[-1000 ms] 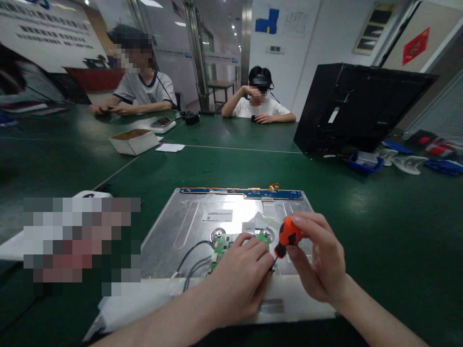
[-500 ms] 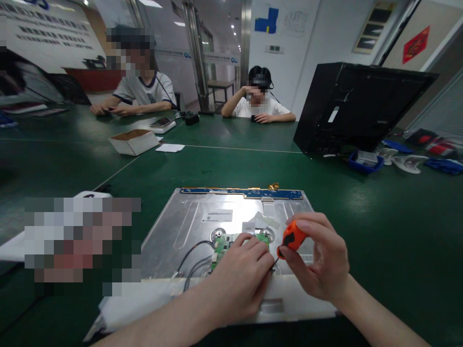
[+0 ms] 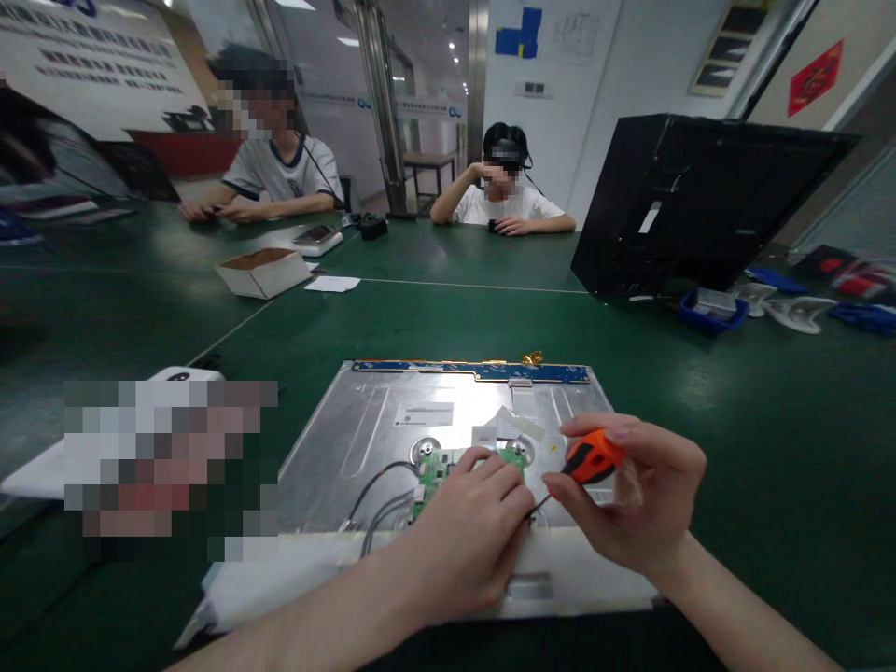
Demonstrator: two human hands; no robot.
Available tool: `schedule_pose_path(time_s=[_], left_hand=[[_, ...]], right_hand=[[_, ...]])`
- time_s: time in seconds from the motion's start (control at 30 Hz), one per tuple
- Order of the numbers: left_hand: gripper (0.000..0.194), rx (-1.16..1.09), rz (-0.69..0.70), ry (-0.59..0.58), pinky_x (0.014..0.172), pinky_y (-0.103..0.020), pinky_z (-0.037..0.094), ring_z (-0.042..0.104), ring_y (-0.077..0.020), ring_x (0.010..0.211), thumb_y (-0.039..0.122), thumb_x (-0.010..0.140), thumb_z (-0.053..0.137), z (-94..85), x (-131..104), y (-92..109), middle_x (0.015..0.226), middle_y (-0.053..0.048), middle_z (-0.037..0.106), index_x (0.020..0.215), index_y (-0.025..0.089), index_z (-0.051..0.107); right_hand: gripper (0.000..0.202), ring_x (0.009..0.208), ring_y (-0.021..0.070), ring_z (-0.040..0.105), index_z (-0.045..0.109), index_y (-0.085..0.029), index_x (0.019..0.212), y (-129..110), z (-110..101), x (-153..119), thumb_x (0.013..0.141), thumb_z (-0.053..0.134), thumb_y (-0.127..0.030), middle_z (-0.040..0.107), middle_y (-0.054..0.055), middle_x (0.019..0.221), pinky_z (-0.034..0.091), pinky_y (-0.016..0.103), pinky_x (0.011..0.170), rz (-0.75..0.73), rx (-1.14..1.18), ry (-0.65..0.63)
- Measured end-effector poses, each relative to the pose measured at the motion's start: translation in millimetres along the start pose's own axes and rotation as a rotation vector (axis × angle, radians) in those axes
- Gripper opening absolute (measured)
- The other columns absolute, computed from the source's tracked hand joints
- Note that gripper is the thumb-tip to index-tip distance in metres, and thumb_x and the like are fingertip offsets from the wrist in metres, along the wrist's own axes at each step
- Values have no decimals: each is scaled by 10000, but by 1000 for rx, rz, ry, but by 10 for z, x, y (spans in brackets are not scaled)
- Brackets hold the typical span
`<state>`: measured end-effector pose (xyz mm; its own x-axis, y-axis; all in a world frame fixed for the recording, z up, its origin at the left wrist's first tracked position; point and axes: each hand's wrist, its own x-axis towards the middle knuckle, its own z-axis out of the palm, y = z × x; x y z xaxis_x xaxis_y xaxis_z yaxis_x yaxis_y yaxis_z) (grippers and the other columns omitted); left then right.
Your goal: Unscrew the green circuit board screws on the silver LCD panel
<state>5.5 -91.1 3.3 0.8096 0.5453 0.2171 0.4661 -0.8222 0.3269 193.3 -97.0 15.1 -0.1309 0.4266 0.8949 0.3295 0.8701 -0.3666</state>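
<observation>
left hand (image 3: 470, 532) curled loosely, fingers pressing on green circuit board (image 3: 441, 467), grasping nothing | right hand (image 3: 634, 504) closed around orange screwdriver (image 3: 592, 459), its long axis slanting down-left, tip beside left fingertips | both on metal panel (image 3: 392, 429) | green surface (image 3: 700, 392) beyond

On the green surface (image 3: 434, 322) lies a flat silvery metal panel (image 3: 392, 429) with a small green circuit board (image 3: 438, 465) and grey cables (image 3: 378, 504). The left hand (image 3: 469, 541) rests on the board's near edge. The right hand (image 3: 630, 504) grips an orange-and-black screwdriver (image 3: 588, 462), tilted, its tip beside the left fingers (image 3: 522, 499)
</observation>
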Motion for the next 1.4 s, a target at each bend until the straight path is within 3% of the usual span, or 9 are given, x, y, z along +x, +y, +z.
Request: schedule_pose_path(time_s=[0.33, 0.53, 0.73, 0.9, 1.13, 1.4], left_hand=[[123, 58, 0, -57, 891, -409, 387, 582, -237, 913, 181, 866, 507, -48, 21, 20, 993, -76, 636, 970, 178, 571], [55, 71, 8, -89, 879, -400, 385, 581, -236, 874, 194, 857, 531, -103, 64, 17, 934, -73, 641, 871, 166, 577], [67, 38, 95, -149, 828, -373, 406, 587, -232, 882, 181, 802, 582, -172, 136, -68, 929, -70, 641, 864, 159, 596], [70, 31, 175, -197, 819, -369, 416, 586, -224, 861, 152, 775, 581, -225, 200, -132, 881, -61, 638, 841, 166, 600], [177, 62, 194, -138, 854, -401, 418, 579, -248, 879, 190, 777, 564, -176, 157, -120, 930, -84, 648, 945, 169, 615], [115, 158, 129, -55, 860, -416, 402, 588, -247, 852, 229, 812, 535, -73, 105, -66, 931, -92, 648, 877, 158, 599]], right_hand=[[687, 931, 210, 619, 411, -255, 1347, 31, -47, 28, 753, 670, -24, 578, 73, 1106, 566, 305, 585, 39, -41, -43], [664, 851, 175, 588, 442, -256, 1366, 19, -83, 75, 775, 650, -39, 555, 71, 1115, 537, 261, 513, 24, -150, -68], [692, 878, 195, 617, 405, -245, 1384, 58, -83, 14, 769, 657, -50, 579, 85, 1139, 542, 283, 528, 15, -26, -71], [724, 819, 192, 639, 397, -261, 1335, 76, -57, -13, 721, 730, -72, 599, 59, 1049, 552, 304, 556, -7, -11, 10], [614, 776, 182, 626, 381, -262, 1336, 21, -26, 16, 798, 637, -112, 603, 68, 1038, 549, 293, 522, -29, -6, -33], [587, 750, 174, 615, 369, -243, 1397, -22, -47, 56, 856, 554, -112, 612, 73, 1012, 540, 278, 502, -40, -70, -113]])
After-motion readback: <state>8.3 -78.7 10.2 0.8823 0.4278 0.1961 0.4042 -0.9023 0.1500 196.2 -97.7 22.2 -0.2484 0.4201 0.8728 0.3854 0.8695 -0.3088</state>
